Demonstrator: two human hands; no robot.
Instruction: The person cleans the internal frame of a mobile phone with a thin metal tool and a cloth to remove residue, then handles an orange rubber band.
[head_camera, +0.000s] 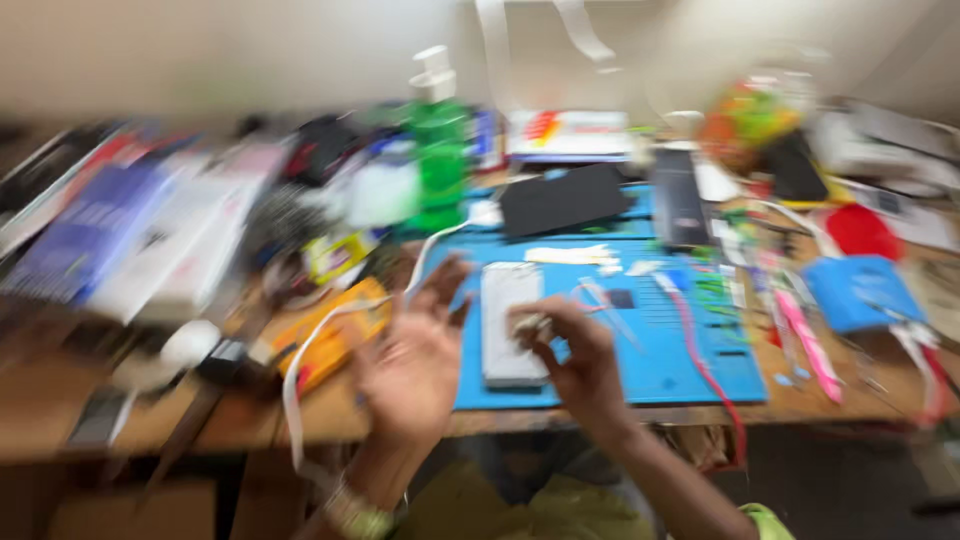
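the picture is blurred by motion. a white oblong slab (508, 322), like a phone lying flat, sits on the blue mat (690, 350) at the front middle of the wooden desk (150, 420). the right hand (568, 350) rests at the slab's right edge, fingertips pinched on something small and pale, too blurred to name. the left hand (415, 350) hovers just left of it, fingers spread, holding nothing. a green pump bottle (437, 160) stands behind; its contents cannot be told.

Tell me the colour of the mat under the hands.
Blue mat, seen in the head view.
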